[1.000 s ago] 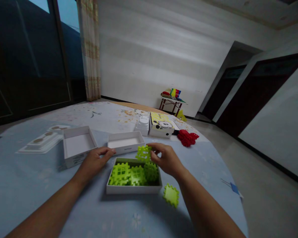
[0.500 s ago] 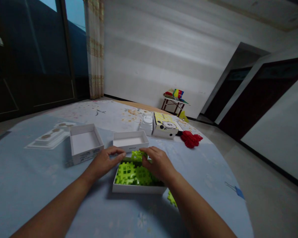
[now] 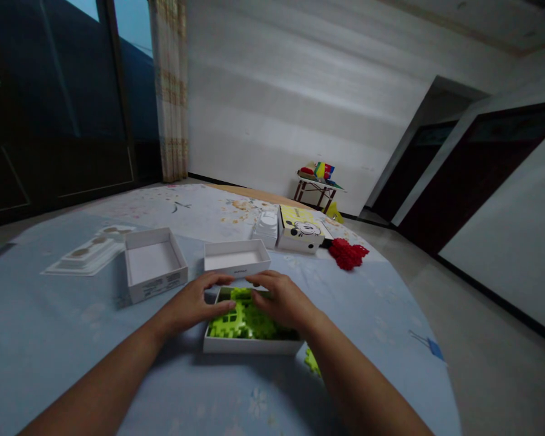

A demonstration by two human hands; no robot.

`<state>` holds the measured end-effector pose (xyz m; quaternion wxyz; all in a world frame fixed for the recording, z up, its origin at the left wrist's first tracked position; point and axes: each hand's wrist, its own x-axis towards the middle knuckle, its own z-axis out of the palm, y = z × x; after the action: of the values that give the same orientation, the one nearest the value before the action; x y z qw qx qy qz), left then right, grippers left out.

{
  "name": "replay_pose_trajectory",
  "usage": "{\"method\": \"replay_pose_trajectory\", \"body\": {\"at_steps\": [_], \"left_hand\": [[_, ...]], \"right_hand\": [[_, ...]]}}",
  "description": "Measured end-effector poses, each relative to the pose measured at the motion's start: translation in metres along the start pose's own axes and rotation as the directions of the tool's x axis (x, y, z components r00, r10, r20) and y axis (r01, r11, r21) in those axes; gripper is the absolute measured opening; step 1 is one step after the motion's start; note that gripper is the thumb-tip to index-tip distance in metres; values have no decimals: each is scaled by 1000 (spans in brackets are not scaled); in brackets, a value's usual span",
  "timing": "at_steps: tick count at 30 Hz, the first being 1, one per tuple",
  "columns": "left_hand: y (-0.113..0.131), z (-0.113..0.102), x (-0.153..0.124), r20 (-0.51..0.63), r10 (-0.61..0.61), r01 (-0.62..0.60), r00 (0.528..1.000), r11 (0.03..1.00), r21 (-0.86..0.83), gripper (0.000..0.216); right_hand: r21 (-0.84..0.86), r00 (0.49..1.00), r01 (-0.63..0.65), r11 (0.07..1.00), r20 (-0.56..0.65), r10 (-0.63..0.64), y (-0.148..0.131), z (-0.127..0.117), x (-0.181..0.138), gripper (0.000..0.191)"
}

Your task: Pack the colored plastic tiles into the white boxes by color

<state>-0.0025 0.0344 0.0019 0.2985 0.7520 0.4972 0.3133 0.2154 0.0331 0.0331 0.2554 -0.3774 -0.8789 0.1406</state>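
Observation:
A white box (image 3: pixel 253 346) stands on the table in front of me, filled with bright green interlocking plastic tiles (image 3: pixel 245 321). My left hand (image 3: pixel 195 306) is at the box's left side, its fingers apart and its thumb reaching over the tiles. On the right, my right hand (image 3: pixel 284 300) arches over the far right part of the box. Its fingers and thumb are spread, with nothing visible between them. One green tile (image 3: pixel 312 362) lies outside the box, partly hidden by my right forearm.
Behind the box stand two open white box parts, a deeper one (image 3: pixel 157 260) and a shallow one (image 3: pixel 236 254). Farther back are a white moulded tray (image 3: pixel 267 225), a yellow cartoon box (image 3: pixel 300 230) and red pieces (image 3: pixel 347 253). Another moulded tray (image 3: pixel 86 254) lies left.
The green tile that my right hand held above the far edge now lies in the box, and the hand has let go. My left thumb has come down over the tiles.

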Motion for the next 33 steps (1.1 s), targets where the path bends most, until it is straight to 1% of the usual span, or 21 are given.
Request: {"method": "replay_pose_trajectory", "body": {"at_steps": [4,8,13,17,20,23,26,28,29,31,33], "left_hand": [[-2,-1,2,-30,-43,41,999,998,-43,49],[-4,-2,4,-32,-32,29,999,997,-72,44],[1,-2,3,-38,-12,11,999,1000,-27,38],[3,-1,3,-64,7,-6,998,1000,6,36],[1,-2,4,-73,-14,14,997,1000,4,37],[-3,-3,6,-71,-47,48,996,999,7,40],[-8,-4,7,-90,-58,59,994,998,12,41],[-11,-4,8,-111,-61,63,992,998,14,42],[-12,-4,9,-121,-64,67,991,998,14,42],[-13,-3,10,-136,-72,74,988,997,15,42],[-13,-3,10,-145,-82,86,986,996,22,42]], "right_hand": [[37,999,-30,999,-34,31,5,-5,-6,32],[34,999,-44,998,-27,45,8,-6,-9,27],[-6,997,-68,998,26,68,6,-6,-7,24],[-28,996,-89,996,9,89,8,-11,-7,24],[-25,996,-89,996,-19,89,13,-19,-11,21],[-19,995,-98,995,-38,97,20,-33,-19,20],[-24,985,-172,985,-6,172,30,-51,-35,17],[-31,961,-263,964,82,265,35,-63,-48,16],[-40,938,-314,949,144,316,38,-68,-55,18],[-67,873,-401,914,276,403,43,-74,-67,25],[-96,803,-451,887,389,451,47,-75,-78,35]]}}
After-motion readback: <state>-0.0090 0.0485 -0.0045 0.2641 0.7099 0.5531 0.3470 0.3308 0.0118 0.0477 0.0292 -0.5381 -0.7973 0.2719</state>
